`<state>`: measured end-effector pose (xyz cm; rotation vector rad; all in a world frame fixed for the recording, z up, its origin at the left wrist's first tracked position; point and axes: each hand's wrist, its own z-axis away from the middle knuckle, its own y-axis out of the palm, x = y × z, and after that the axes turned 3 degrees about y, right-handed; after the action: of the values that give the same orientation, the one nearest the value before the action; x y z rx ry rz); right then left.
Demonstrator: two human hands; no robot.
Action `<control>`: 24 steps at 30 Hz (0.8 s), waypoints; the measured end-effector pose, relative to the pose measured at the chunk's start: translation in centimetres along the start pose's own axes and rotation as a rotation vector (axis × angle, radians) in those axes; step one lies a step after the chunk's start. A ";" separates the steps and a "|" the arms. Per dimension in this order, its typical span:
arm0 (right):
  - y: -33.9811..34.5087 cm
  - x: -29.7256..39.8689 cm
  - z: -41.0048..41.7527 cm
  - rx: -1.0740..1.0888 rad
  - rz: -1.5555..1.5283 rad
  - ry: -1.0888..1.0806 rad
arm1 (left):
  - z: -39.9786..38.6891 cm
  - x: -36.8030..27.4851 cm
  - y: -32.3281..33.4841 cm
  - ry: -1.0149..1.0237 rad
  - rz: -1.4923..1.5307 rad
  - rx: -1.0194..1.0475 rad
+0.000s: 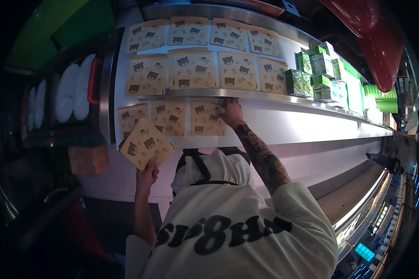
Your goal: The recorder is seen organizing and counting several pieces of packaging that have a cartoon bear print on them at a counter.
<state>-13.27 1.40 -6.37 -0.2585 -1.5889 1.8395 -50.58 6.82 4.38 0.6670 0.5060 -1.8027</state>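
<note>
In the head view, my left hand [147, 174] grips a small stack of tan paper sheets or bags [147, 144] printed with bear faces, tilted over the lower left of the white counter. My right hand [232, 113] lies at the right edge of a similar bear-print paper [206, 120], its thumb out to the side and its fingertips by the metal rail. Left of that paper are a second one [173, 118] and a third [127, 117], the latter partly covered by the held stack. Beyond the rail, several more lie in two rows, such as this one [192, 69].
A metal rail [209, 92] crosses the white counter. Green and white drink cartons [300, 82] stand at its right, with green stacked items [380, 97] farther off. White rounded objects [68, 92] and a red handle [95, 81] are at left. A cardboard box [88, 161] sits below.
</note>
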 end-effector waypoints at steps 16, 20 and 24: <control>-14.9 2.8 10.3 0.196 -1.262 0.048 | -0.3 -2.0 7.0 0.184 -0.162 0.575; -15.9 4.6 10.6 0.111 -1.224 -0.041 | 2.4 -3.0 10.2 0.230 -0.172 0.772; -15.8 5.0 11.5 -0.003 -1.286 -0.005 | 3.5 -2.4 13.9 0.802 -0.231 0.715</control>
<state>-17.67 -4.44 12.41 0.6431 -1.2276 0.8045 -37.53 1.91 8.35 1.9276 0.4533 -1.8779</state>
